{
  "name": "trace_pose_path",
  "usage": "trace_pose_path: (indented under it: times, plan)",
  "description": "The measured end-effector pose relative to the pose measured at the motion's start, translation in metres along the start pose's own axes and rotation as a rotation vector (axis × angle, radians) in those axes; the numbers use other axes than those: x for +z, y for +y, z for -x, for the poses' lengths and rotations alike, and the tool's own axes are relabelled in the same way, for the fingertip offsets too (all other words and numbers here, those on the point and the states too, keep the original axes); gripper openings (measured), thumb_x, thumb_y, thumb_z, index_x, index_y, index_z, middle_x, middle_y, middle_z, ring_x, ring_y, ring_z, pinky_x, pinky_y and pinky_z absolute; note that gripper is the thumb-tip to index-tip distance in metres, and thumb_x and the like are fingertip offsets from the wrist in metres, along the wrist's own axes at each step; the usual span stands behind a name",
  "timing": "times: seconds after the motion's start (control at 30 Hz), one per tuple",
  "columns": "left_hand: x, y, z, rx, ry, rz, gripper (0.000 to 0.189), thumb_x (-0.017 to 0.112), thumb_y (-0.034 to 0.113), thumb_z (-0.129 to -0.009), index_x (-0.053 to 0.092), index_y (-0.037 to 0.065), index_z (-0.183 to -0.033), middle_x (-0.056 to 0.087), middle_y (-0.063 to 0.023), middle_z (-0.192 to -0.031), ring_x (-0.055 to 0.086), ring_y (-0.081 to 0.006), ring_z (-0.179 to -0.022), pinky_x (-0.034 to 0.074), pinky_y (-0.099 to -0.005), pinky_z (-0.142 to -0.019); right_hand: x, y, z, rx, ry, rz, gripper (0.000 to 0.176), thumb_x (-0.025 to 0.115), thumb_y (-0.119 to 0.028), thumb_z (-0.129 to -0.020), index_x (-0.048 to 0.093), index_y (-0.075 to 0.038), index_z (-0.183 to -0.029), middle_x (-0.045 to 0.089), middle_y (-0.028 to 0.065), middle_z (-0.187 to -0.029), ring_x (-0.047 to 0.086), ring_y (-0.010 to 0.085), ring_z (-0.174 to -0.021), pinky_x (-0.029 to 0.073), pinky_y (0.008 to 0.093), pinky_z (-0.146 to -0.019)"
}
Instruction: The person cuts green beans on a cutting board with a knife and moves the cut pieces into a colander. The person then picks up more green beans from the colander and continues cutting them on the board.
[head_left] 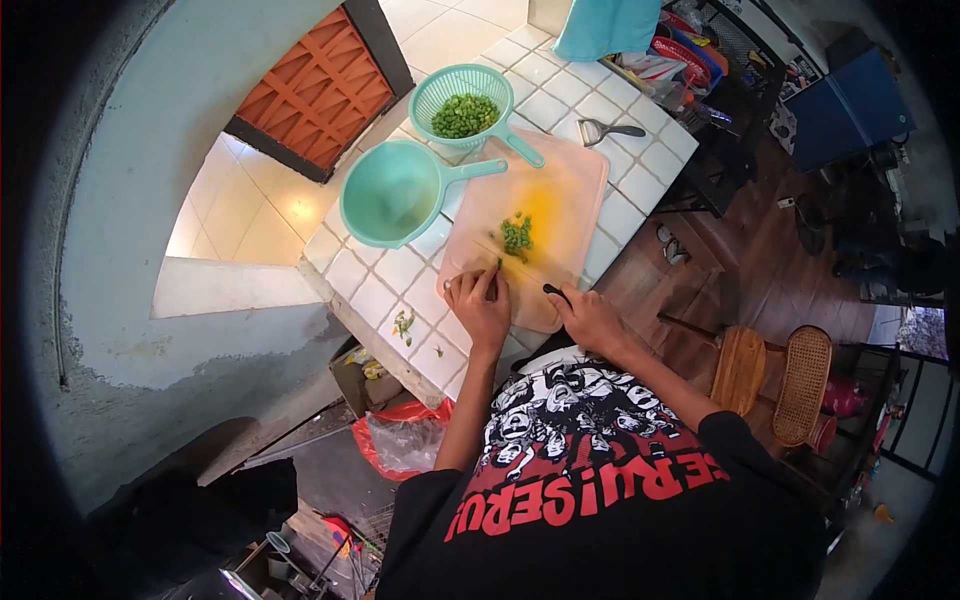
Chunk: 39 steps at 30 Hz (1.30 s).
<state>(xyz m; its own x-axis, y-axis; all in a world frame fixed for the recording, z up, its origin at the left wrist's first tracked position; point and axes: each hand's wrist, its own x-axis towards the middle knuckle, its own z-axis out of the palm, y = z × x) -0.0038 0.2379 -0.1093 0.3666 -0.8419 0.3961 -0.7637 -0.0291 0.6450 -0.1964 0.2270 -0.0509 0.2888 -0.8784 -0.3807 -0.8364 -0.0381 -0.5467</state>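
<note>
My left hand (481, 303) rests on the lower left of the pink cutting board (576, 190), its fingers pinching a small green piece near the chopped green pieces (516, 236). In my right hand (592, 320) is a knife (556, 292), held by its black handle at the board's lower right; its blade is hard to make out. An orange-yellow stain marks the board's middle. Beyond my left hand lies a turquoise bowl with a handle (390, 193). A turquoise strainer (423, 100) behind it holds chopped green pieces (465, 116).
A peeler (611, 131) lies on the white tiled counter (650, 170), right of the board. Small scraps (403, 325) lie at the left edge. A turquoise cloth (607, 30) hangs at the back. Below the counter is a red bag (380, 445); wooden stools (739, 369) stand right.
</note>
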Motion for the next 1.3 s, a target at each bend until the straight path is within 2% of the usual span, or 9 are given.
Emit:
trace_pose_path:
  times: [0.3,0.37,0.4,0.47,0.57,0.8,0.9,1.1,1.3]
  plan:
    - [0.001,-0.003,-0.001,0.005,0.012,-0.023,0.013,0.078,0.013,-0.082,0.078,0.008,-0.094,0.07,-0.0054,-0.092,0.061,-0.0253,-0.097,0.039,-0.0417,-0.097,-0.002,0.002,0.01,0.052,-0.041,0.071,0.042,0.046,-0.044,-0.105,0.065,-0.007,-0.11,0.07,0.03,-0.089,0.067,0.0506,-0.09,0.052,0.0618,-0.08]
    - [-0.003,0.0,-0.002,-0.198,-0.061,-0.02,0.012,0.079,0.015,-0.083,0.077,0.006,-0.091,0.07,-0.0061,-0.089,0.061,-0.0259,-0.096,0.04,-0.0419,-0.096,-0.01,0.009,0.018,0.058,-0.057,0.058,0.042,0.047,-0.044,-0.105,0.065,-0.007,-0.111,0.07,0.0307,-0.09,0.067,0.051,-0.091,0.051,0.0621,-0.08]
    - [-0.002,-0.001,0.001,-0.203,-0.066,-0.016,0.012,0.079,0.015,-0.083,0.077,0.006,-0.091,0.07,-0.0061,-0.089,0.061,-0.0259,-0.096,0.04,-0.0419,-0.096,-0.013,0.012,0.023,0.072,-0.074,0.044,0.042,0.047,-0.044,-0.105,0.066,-0.007,-0.112,0.069,0.0314,-0.091,0.066,0.0515,-0.092,0.051,0.0624,-0.081]
    - [0.004,-0.005,-0.002,-0.054,0.034,-0.027,0.012,0.08,0.017,-0.083,0.076,0.006,-0.088,0.07,-0.0064,-0.087,0.061,-0.0265,-0.094,0.04,-0.0432,-0.095,-0.012,0.014,0.022,0.062,-0.067,0.031,0.043,0.047,-0.044,-0.105,0.066,-0.006,-0.11,0.069,0.0314,-0.091,0.066,0.0528,-0.09,0.051,0.0625,-0.08]
    - [0.006,0.0,-0.005,0.023,0.056,-0.058,0.012,0.08,0.017,-0.083,0.077,0.006,-0.087,0.07,-0.0065,-0.086,0.06,-0.0265,-0.093,0.039,-0.0442,-0.094,-0.008,0.004,0.013,0.055,-0.024,-0.061,0.042,0.048,-0.044,-0.105,0.065,-0.005,-0.108,0.07,0.0306,-0.089,0.066,0.0532,-0.088,0.051,0.0622,-0.079]
    - [0.008,-0.001,-0.004,0.01,-0.003,-0.071,0.013,0.08,0.019,-0.084,0.077,0.007,-0.087,0.071,-0.0053,-0.087,0.061,-0.026,-0.093,0.039,-0.0419,-0.094,0.003,-0.003,-0.009,0.021,-0.05,0.051,0.04,0.048,-0.043,-0.105,0.064,-0.006,-0.107,0.07,0.0281,-0.085,0.068,0.0503,-0.085,0.053,0.0601,-0.076]
    - [0.01,0.002,-0.006,-0.005,0.003,-0.027,0.012,0.079,0.017,-0.084,0.077,0.007,-0.087,0.07,-0.0052,-0.086,0.06,-0.0263,-0.092,0.038,-0.0442,-0.095,0.004,0.002,-0.006,0.027,-0.059,0.085,0.04,0.047,-0.043,-0.105,0.064,-0.007,-0.107,0.071,0.0282,-0.087,0.068,0.05,-0.085,0.053,0.0605,-0.077]
    - [0.01,0.0,-0.005,-0.033,0.012,-0.061,0.011,0.078,0.018,-0.085,0.077,0.007,-0.086,0.07,-0.0045,-0.085,0.06,-0.0263,-0.092,0.039,-0.0442,-0.094,-0.002,0.017,0.019,0.049,-0.015,0.007,0.042,0.047,-0.044,-0.105,0.066,-0.006,-0.104,0.07,0.0293,-0.087,0.068,0.0504,-0.086,0.053,0.0607,-0.078]
    - [0.004,0.001,-0.005,0.008,-0.008,-0.064,0.012,0.078,0.016,-0.083,0.078,0.008,-0.091,0.07,-0.0051,-0.091,0.06,-0.026,-0.096,0.038,-0.0458,-0.099,-0.005,0.0,0.001,0.055,-0.013,-0.063,0.044,0.047,-0.045,-0.105,0.066,-0.006,-0.103,0.07,0.0301,-0.087,0.067,0.051,-0.086,0.052,0.0606,-0.077]
